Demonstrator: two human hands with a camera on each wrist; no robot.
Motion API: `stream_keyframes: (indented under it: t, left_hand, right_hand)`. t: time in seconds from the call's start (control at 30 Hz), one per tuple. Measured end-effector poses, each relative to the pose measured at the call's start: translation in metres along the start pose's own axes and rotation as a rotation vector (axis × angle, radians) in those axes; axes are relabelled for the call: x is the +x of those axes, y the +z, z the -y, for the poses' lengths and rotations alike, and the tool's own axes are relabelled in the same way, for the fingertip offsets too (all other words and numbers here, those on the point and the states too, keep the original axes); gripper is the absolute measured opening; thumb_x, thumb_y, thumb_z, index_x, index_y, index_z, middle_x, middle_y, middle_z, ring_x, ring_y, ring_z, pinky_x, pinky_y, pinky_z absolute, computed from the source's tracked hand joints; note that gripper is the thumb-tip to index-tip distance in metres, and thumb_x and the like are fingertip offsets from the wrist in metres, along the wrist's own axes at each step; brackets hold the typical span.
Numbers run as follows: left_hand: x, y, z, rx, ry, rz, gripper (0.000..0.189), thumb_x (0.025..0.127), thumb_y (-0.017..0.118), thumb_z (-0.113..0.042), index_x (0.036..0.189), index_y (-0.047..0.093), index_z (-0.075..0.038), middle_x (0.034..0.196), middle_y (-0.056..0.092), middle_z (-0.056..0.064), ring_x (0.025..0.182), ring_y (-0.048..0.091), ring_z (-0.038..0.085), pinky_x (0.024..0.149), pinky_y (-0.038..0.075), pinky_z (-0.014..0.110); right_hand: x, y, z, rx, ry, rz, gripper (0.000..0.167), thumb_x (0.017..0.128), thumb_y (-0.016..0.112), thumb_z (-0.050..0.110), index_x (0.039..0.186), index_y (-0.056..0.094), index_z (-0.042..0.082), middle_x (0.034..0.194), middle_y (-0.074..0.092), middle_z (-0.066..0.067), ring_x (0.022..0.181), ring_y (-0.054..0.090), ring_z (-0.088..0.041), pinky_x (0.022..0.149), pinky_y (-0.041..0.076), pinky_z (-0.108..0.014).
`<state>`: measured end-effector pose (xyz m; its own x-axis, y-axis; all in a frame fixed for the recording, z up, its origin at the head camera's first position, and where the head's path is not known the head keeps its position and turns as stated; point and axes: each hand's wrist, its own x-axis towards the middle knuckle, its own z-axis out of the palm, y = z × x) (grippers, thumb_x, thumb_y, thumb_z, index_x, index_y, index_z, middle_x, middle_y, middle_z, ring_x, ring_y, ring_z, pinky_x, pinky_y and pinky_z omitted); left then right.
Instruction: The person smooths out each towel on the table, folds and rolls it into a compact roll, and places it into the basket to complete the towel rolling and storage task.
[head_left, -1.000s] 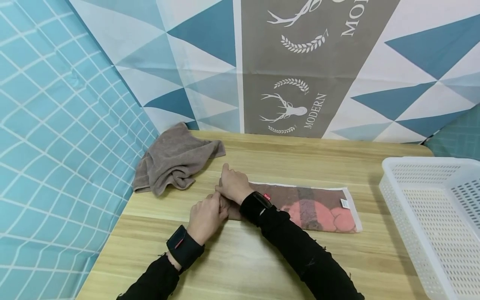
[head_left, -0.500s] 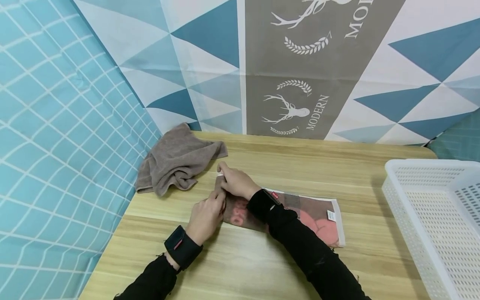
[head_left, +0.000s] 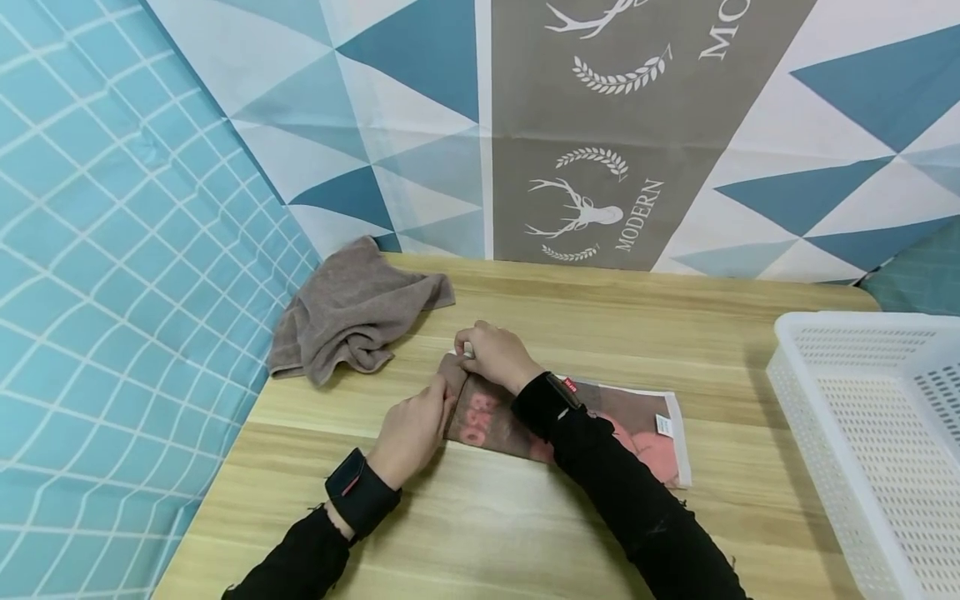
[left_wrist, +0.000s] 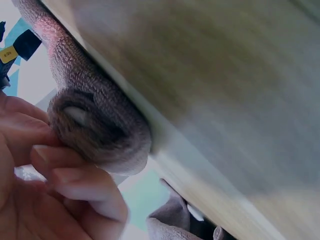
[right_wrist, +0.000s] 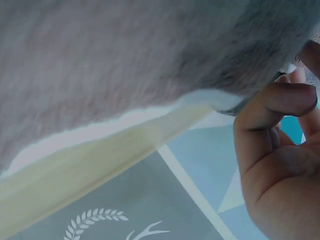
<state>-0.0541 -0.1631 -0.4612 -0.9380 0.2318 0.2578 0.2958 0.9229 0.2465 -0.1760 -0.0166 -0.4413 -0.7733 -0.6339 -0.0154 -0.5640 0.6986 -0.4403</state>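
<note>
A brown towel (head_left: 512, 429) with pink shapes, white hems and a small white label lies as a long strip across the table. Its left end is rolled up; the left wrist view looks into the roll's end (left_wrist: 102, 127), where layers spiral round a hollow. My left hand (head_left: 411, 429) grips the near end of this roll, curled fingers against its side. At the far end, my right hand (head_left: 501, 357) pinches the roll beside the white hem. In the right wrist view that hand (right_wrist: 280, 155) has bent fingers, their tips partly hidden by the towel.
A crumpled grey-brown towel (head_left: 352, 312) lies at the table's back left, against the blue checked cloth (head_left: 142, 275). On the right stands a white perforated basket (head_left: 813, 433). Patterned cloth (head_left: 577, 167) hangs behind the table's back edge (head_left: 555, 271).
The strip's right end has swung left and towards me. The rolled end has come into view between my hands. My right hand has shifted right along with its end of the roll.
</note>
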Motion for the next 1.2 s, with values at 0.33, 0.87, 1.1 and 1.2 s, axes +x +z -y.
stream_keyframes:
  t: [0.33, 0.87, 1.1, 1.2]
  left_hand:
    - [0.002, -0.008, 0.004, 0.037, -0.165, -0.008, 0.029, 0.095, 0.069, -0.026, 0.075, 0.053, -0.011, 0.063, 0.051, 0.002, 0.049, 0.054, 0.022, 0.043, 0.038, 0.033]
    - [-0.001, -0.009, 0.003, -0.095, -0.204, 0.037, 0.039, 0.081, 0.084, -0.029, 0.083, 0.052, -0.007, 0.067, 0.051, 0.000, 0.053, 0.051, 0.015, 0.049, 0.042, 0.031]
    - [-0.001, -0.007, 0.000, -0.129, -0.207, 0.023, 0.042, 0.075, 0.087, -0.020, 0.082, 0.048, -0.008, 0.074, 0.047, 0.003, 0.060, 0.050, 0.017, 0.053, 0.042, 0.033]
    - [0.000, -0.006, -0.001, -0.104, -0.166, 0.010, 0.042, 0.073, 0.087, -0.013, 0.082, 0.046, -0.009, 0.076, 0.043, 0.002, 0.065, 0.046, 0.016, 0.055, 0.041, 0.031]
  right_hand:
    - [0.001, -0.004, 0.001, -0.059, -0.058, -0.020, 0.011, 0.088, 0.077, 0.022, 0.088, 0.068, 0.016, 0.088, 0.061, -0.001, 0.074, 0.056, -0.015, 0.067, 0.049, -0.033]
    - [0.003, -0.002, -0.003, -0.231, -0.388, 0.055, 0.038, 0.102, 0.050, 0.007, 0.135, 0.062, 0.023, 0.103, 0.056, -0.006, 0.072, 0.054, -0.016, 0.070, 0.050, -0.032]
    - [0.004, -0.002, -0.007, -0.249, -0.385, 0.010, 0.014, 0.096, 0.060, 0.008, 0.100, 0.066, 0.020, 0.093, 0.058, 0.002, 0.073, 0.057, -0.013, 0.067, 0.050, -0.032]
    - [0.006, 0.000, -0.011, -0.255, -0.396, -0.043, 0.020, 0.089, 0.064, 0.004, 0.083, 0.054, 0.020, 0.073, 0.047, 0.007, 0.065, 0.047, -0.011, 0.060, 0.042, -0.029]
